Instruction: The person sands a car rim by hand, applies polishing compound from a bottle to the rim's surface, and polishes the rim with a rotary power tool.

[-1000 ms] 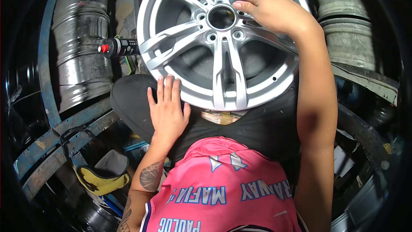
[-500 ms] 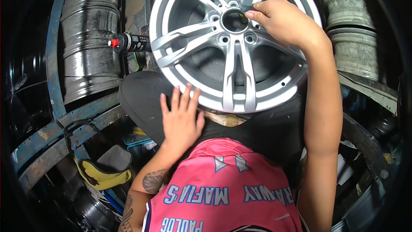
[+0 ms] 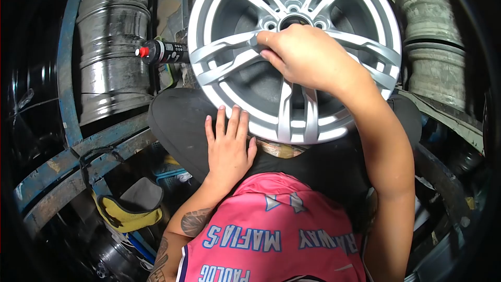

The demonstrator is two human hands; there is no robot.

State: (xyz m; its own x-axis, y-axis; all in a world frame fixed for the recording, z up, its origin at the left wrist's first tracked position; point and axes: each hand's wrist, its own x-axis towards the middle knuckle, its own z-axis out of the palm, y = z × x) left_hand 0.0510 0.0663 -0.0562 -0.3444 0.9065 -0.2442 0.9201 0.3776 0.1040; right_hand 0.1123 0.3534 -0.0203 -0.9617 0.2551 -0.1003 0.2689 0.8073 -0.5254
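Note:
A silver alloy wheel rim (image 3: 209,54) with twin spokes lies face up across the person's dark-clothed lap. Over its lower middle reaches my right hand (image 3: 308,55), thumb and fingers closed on a small grey sheet (image 3: 254,42) that looks like sandpaper. The sheet touches the left spoke near the hub; most of it is hidden under the fingers. My left hand (image 3: 228,143) is open, with fingers spread and fingertips against the rim's lower-left edge. The hub hole (image 3: 295,20) is partly covered by my right hand.
A black bottle with a red cap (image 3: 162,52) lies left of the rim. Stacked metal wheels stand at the left (image 3: 112,47) and right (image 3: 436,68). Blue metal framing (image 3: 68,89) runs along the left. A yellow and grey item (image 3: 130,211) hangs at lower left.
My right hand has moved from the upper right of the hub down and left onto the left spoke, carrying the grey sheet. My left hand stays at the rim's edge. The view has shifted slightly.

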